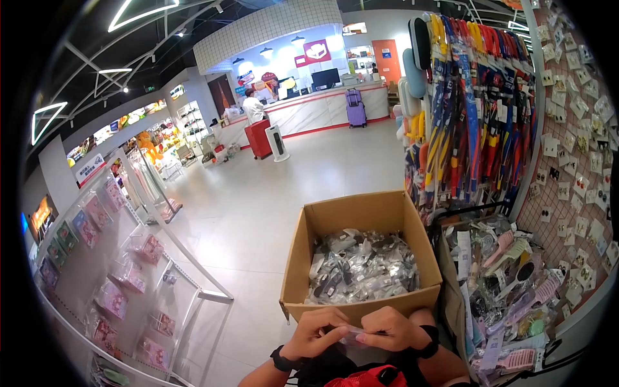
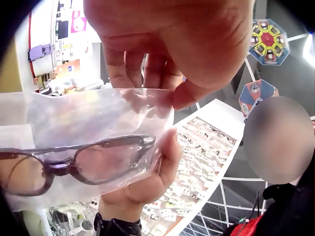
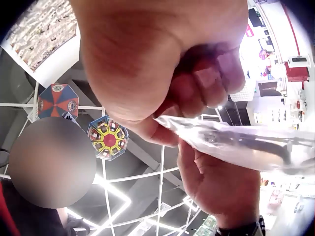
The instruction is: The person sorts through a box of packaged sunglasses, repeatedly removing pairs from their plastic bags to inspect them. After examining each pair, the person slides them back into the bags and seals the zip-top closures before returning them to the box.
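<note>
A pair of dark-framed glasses [image 2: 58, 167] with tinted lenses lies inside a clear plastic bag [image 2: 118, 105]. My left hand [image 1: 317, 333] pinches the bag's edge between thumb and fingers. On the other side, my right hand [image 1: 391, 330] also pinches the bag, its fingers curled in the right wrist view, where the bag [image 3: 231, 142] appears edge-on. Both hands are close together in front of an open cardboard box [image 1: 293, 258], above my lap. Inside the box is a heap of clear-bagged items [image 1: 361, 267], some with dark parts.
To the right of the box, a bin holds bagged hairbrushes [image 1: 522, 300] and combs. Behind it hang colourful lanyards [image 1: 477, 109], beside a grid wall of carded accessories [image 1: 580, 161]. A white display rack [image 1: 213, 295] stands at left. A person [image 1: 253, 106] is near the far counter [image 1: 309, 109].
</note>
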`<state>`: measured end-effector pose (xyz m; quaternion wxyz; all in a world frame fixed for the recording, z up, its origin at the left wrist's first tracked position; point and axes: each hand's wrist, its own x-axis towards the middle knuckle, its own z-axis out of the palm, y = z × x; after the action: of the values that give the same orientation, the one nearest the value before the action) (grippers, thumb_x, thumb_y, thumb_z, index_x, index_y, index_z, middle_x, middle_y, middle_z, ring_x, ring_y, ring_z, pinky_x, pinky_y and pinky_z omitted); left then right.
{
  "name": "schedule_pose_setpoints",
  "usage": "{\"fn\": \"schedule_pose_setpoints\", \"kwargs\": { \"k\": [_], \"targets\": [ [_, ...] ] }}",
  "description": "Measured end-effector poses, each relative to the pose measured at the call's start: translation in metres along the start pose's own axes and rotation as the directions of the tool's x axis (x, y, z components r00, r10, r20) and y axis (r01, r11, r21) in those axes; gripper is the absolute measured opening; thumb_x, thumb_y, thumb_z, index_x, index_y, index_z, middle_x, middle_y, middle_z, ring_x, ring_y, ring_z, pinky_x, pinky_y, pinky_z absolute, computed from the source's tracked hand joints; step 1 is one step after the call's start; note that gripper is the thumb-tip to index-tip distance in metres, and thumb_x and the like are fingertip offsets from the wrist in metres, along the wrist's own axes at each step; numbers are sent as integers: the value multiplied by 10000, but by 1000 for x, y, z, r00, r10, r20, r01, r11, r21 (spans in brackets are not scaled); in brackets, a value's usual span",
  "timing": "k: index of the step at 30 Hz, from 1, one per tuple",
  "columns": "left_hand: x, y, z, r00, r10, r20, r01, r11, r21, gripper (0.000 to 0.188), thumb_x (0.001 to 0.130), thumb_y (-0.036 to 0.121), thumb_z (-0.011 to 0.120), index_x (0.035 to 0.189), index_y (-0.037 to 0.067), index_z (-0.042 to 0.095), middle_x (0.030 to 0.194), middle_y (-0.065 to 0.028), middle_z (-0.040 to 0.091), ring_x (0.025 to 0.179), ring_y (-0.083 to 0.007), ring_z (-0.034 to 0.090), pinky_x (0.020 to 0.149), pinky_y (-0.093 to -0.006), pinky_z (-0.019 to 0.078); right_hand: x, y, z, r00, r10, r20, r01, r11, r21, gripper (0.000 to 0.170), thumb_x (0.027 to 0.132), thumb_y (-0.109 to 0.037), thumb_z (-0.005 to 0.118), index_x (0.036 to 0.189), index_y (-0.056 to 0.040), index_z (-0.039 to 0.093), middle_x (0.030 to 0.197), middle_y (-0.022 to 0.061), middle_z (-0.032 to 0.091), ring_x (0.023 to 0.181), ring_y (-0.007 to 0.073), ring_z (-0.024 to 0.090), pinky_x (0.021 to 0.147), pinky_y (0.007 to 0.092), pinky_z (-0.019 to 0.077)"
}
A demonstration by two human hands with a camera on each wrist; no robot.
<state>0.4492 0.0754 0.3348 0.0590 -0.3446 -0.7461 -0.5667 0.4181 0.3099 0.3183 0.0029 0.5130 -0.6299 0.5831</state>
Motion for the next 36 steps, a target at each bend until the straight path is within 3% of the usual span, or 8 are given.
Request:
{"fn": "schedule_pose_setpoints", "kwargs": {
  "k": [6,8,15,18,19,29,33,36],
  "targets": [
    [2,-2,-5,997,-78,-22,77,996,-44,91,895,67,689,876,-21,682,851,-140,678,773,-211,643,693,-303,488,3,3,-1,998,-2,62,2,1000,6,334,921,-131,698,659,-24,521,604,96,454,531,271,473,521,397,340],
    [10,0,-7,981,11,193,3,997,-74,103,902,76,704,855,-4,660,830,-91,655,730,-200,614,656,-296,455,6,6,1,992,1,130,-10,998,63,334,926,-132,693,664,-19,518,605,99,449,539,275,476,527,398,343],
    [-2,-5,-12,991,11,137,10,988,-151,204,907,87,707,760,12,589,721,-84,577,655,-208,565,596,-327,416,13,15,10,974,-3,226,-20,995,97,335,953,-151,654,686,-9,509,625,120,459,563,325,484,544,413,355],
    [-16,-17,-23,966,-88,243,76,995,61,225,928,110,685,754,15,579,687,-79,522,626,-198,535,568,-336,386,19,20,10,949,-24,313,-18,991,132,317,975,-152,617,705,-2,545,629,118,504,574,297,525,552,390,388],
    [-11,-15,-20,981,51,186,-26,990,-138,236,933,123,679,756,14,569,655,-78,476,594,-191,492,543,-343,348,20,20,11,953,-27,302,-27,985,173,304,980,-147,604,721,4,554,641,124,511,581,306,527,560,385,396],
    [-25,-36,-37,995,-6,100,37,949,-313,390,973,115,648,690,69,384,599,-4,327,592,-154,293,553,-335,254,32,22,20,986,-5,165,-49,945,322,340,996,-163,529,696,-4,551,613,108,472,543,302,487,531,411,364],
    [-26,-37,-37,993,-85,78,105,943,-315,391,968,114,651,688,75,380,619,-1,356,599,-142,307,553,-327,254,33,26,19,976,-8,218,-31,984,178,317,991,-116,550,689,-20,541,637,96,517,570,272,529,559,373,399],
    [-12,-27,-49,968,-85,236,136,968,-210,361,962,134,660,706,62,416,647,-13,376,603,-142,332,552,-321,273,32,29,27,977,-9,214,-32,983,183,305,982,-120,564,697,-13,548,634,107,510,557,286,515,543,389,383]
  ]
}}
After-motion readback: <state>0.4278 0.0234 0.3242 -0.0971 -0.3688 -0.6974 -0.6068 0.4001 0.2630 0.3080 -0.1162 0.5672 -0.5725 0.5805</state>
